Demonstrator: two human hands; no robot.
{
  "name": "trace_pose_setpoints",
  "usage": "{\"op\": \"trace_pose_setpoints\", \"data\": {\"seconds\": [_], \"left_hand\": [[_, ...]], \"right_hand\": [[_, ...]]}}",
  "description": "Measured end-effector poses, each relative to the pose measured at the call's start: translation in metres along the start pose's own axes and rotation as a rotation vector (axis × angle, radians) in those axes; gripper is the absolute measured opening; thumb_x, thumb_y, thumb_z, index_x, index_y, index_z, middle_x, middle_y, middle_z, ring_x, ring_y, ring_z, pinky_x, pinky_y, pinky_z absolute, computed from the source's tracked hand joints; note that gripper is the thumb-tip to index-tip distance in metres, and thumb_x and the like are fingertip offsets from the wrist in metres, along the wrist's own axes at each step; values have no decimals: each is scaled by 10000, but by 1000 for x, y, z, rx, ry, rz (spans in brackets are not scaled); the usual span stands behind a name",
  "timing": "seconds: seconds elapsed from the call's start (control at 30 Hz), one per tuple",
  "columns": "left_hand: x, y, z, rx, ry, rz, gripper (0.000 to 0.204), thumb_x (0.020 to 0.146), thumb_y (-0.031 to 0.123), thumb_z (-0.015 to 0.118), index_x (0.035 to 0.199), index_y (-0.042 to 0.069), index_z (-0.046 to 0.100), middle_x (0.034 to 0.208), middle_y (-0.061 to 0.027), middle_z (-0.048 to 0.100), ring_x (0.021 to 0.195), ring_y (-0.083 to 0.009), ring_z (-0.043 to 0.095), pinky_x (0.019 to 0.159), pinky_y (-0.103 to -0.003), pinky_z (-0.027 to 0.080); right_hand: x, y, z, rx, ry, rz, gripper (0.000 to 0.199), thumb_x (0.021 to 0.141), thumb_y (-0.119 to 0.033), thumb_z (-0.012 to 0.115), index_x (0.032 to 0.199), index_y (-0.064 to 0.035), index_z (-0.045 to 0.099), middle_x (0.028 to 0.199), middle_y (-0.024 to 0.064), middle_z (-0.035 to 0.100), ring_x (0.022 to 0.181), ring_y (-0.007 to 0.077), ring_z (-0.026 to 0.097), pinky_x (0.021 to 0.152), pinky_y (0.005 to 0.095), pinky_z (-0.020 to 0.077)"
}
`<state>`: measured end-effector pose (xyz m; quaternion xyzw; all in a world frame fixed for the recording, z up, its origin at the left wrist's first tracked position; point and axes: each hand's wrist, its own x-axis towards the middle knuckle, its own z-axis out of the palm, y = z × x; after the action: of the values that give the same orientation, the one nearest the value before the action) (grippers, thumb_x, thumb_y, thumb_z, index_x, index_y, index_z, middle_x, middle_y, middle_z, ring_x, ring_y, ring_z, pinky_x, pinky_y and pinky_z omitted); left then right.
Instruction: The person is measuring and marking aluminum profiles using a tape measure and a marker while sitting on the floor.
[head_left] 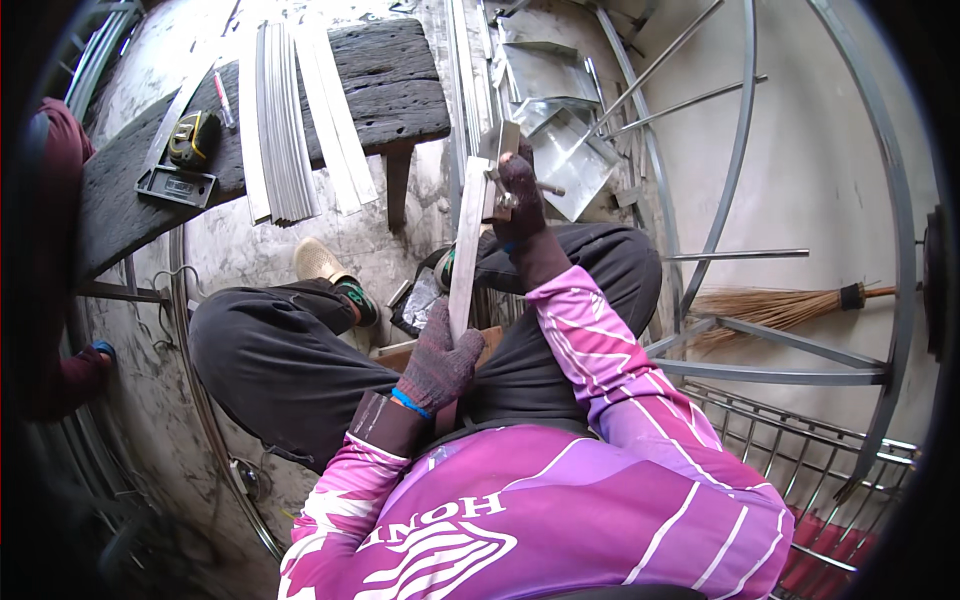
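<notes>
My left hand [437,362], in a dark knit glove, is closed around the lower end of a pale, flat metal strip [466,245]. The strip runs up and away between my knees. At its far end, my gloved right hand [522,195] is closed on a small metal fixture [493,188] with a bolt-like part; its exact kind is not clear. The strip's tip meets this fixture, though my fingers partly hide the contact. Beyond my hands, several similar strips [275,120] lie side by side across a dark wooden bench [385,75].
On the bench are a tape measure [194,138], a set square [174,186] and a red-and-white pen [222,98]. Sheet-metal pieces [565,150] lie ahead. A metal frame [745,140] and a broom [780,305] stand at right. Another person's sleeve [66,140] shows at far left.
</notes>
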<state>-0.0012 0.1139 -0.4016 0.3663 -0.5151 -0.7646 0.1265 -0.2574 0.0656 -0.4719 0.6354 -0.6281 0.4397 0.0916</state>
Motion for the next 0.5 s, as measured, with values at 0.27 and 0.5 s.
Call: {"op": "trace_pose_setpoints", "data": {"seconds": [0.27,0.5], "left_hand": [[2,-3,-1,56,13,82,402,847,138,587,1177,-30,434,900,-130,517,776,-186,501,705,-323,469],[1,5,1,-67,-15,-56,399,851,129,574,1187,-34,432,927,-123,531,798,-168,506,721,-328,471]], "right_hand": [[-18,-2,8,36,-8,26,475,982,-313,403,1268,59,473,1262,231,494,1236,378,468,1042,409,385],[-27,-9,14,193,-18,229,504,957,-407,449,1236,10,504,1222,218,524,1120,396,548,962,427,451]]}}
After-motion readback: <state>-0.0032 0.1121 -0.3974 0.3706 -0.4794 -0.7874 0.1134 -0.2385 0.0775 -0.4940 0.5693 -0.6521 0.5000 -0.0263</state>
